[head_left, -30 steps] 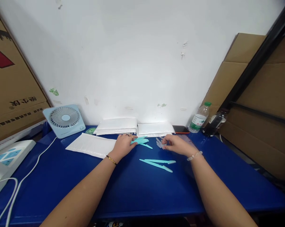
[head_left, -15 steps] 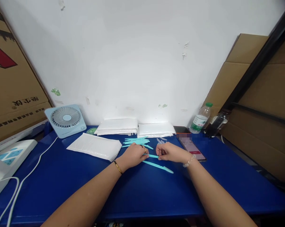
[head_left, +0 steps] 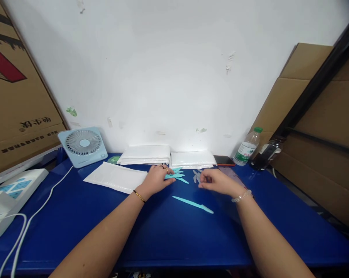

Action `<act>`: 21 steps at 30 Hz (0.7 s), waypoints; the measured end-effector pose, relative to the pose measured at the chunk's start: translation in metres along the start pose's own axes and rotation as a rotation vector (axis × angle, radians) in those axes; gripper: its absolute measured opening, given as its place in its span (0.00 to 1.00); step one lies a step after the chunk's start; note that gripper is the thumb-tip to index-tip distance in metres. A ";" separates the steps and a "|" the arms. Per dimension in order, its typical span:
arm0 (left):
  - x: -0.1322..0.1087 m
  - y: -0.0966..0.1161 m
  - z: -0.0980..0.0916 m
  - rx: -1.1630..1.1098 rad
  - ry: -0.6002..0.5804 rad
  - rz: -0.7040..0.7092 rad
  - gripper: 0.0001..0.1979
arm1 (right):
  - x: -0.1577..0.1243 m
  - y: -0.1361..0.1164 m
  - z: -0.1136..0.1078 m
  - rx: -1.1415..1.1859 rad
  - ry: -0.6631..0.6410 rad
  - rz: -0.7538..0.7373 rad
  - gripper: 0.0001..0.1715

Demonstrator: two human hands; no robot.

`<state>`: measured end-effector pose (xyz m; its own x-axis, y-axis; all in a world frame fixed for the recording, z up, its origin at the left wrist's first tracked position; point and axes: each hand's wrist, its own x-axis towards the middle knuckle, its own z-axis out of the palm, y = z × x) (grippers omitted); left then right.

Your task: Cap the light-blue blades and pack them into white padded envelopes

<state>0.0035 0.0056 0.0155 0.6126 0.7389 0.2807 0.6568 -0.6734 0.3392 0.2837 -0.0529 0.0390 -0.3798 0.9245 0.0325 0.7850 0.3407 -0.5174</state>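
Note:
My left hand (head_left: 157, 178) rests at the left end of a small pile of turquoise eyebrow razors (head_left: 178, 175), covering part of it. Its thumb and fingers are apart, with razors showing between them. My right hand (head_left: 215, 181) has curled fingers beside some small translucent grey blade caps (head_left: 196, 177). Whether a cap is between its fingertips is hidden. A single turquoise eyebrow razor (head_left: 192, 203) lies on the blue table in front of both hands, its paler end to the right.
White padded envelopes lie by the wall in a left stack (head_left: 145, 154) and a right stack (head_left: 193, 159). Another envelope (head_left: 113, 177) is beside my left hand. Around them are a fan (head_left: 83, 146), phone (head_left: 224, 160), water bottle (head_left: 246, 148), dark bottle (head_left: 267, 154) and power strip (head_left: 18, 193).
My hands have parted. The left moved back and left to the razor pile; the right moved slightly right toward the caps. The razor between them has left that spot.

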 end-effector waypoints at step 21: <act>0.000 0.021 -0.001 0.095 -0.119 0.043 0.09 | 0.006 -0.010 0.009 -0.055 -0.044 -0.034 0.07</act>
<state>0.0171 -0.0085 0.0234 0.6850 0.7053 0.1828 0.6641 -0.7076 0.2416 0.2691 -0.0519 0.0365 -0.4273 0.9041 0.0108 0.7965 0.3820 -0.4687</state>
